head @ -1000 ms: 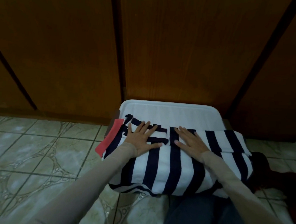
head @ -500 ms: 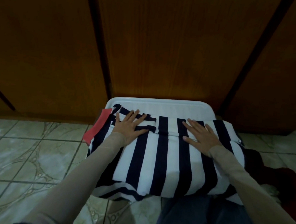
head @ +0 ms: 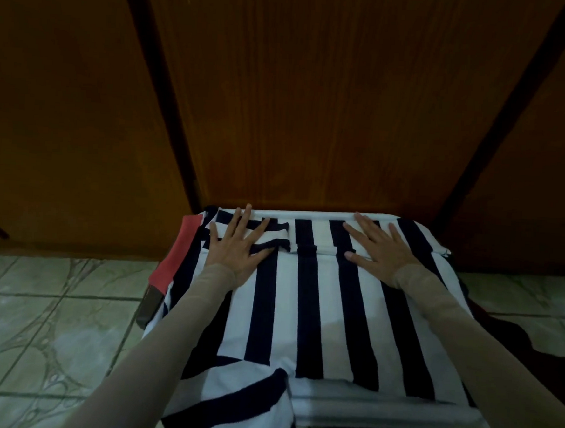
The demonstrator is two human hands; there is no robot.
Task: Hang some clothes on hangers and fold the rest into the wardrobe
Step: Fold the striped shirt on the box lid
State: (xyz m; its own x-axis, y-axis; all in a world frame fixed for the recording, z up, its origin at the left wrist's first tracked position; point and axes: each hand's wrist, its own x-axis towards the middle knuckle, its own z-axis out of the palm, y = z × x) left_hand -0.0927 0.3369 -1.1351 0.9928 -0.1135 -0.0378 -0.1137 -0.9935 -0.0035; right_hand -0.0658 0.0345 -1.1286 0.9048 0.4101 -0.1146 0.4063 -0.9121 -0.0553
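A: What do you see, going from the left?

B: A red flap (head: 175,253) sticks out of the striped shirt (head: 314,315). The shirt lies on a white box (head: 384,413), by the brown wardrobe doors (head: 314,100). The left hand (head: 236,244) lies flat on it, fingers spread. The right hand (head: 379,251) does too.

A: What could go wrong?

B: I think the near left corner could slide off. It hangs over the edge, and a push might undo the fold.

A: Any words to read?

B: No, I can't see any.
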